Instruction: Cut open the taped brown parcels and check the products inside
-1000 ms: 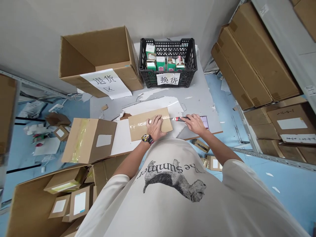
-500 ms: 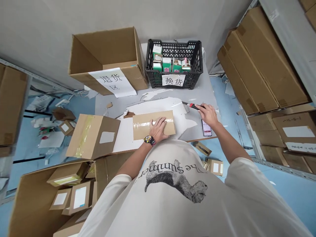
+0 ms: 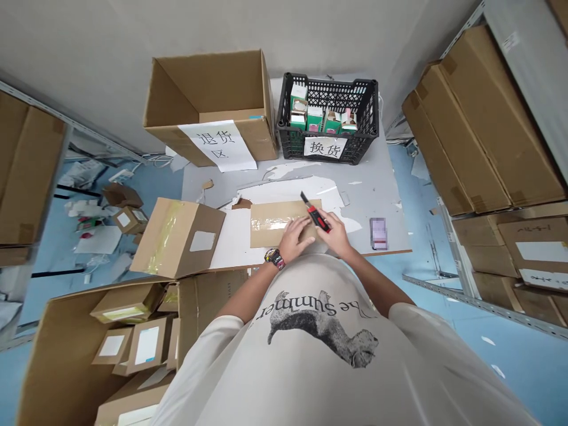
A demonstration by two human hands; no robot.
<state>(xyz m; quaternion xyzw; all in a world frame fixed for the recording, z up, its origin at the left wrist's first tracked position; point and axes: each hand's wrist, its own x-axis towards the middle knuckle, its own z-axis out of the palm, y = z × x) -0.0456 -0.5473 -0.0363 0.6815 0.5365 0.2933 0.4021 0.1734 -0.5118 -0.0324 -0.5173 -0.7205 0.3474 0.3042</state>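
Observation:
A small taped cardboard box [image 3: 268,220] lies on the table close to my body, a strip of clear tape along its top. My left hand [image 3: 295,239] rests on top of it near its right half, fingers laid out, with a watch on the wrist. Above the box's right end, my right hand [image 3: 336,235] is closed around a red and black utility knife [image 3: 318,219]. Its dark blade points up and to the left, away from my body. Part of the box's right end is hidden behind my hands and the knife.
A larger taped carton [image 3: 177,236] stands at the table's left edge. Behind are an open cardboard box [image 3: 266,133] with a paper sign and a black crate [image 3: 355,151] holding green-white cartons. A phone [image 3: 378,233] lies right. Below left, a big box [image 3: 39,355] holds several parcels.
My right hand has brought the utility knife leftward, from above the phone to over the box's right end. The blade has swung more upright. My left hand stays on the box.

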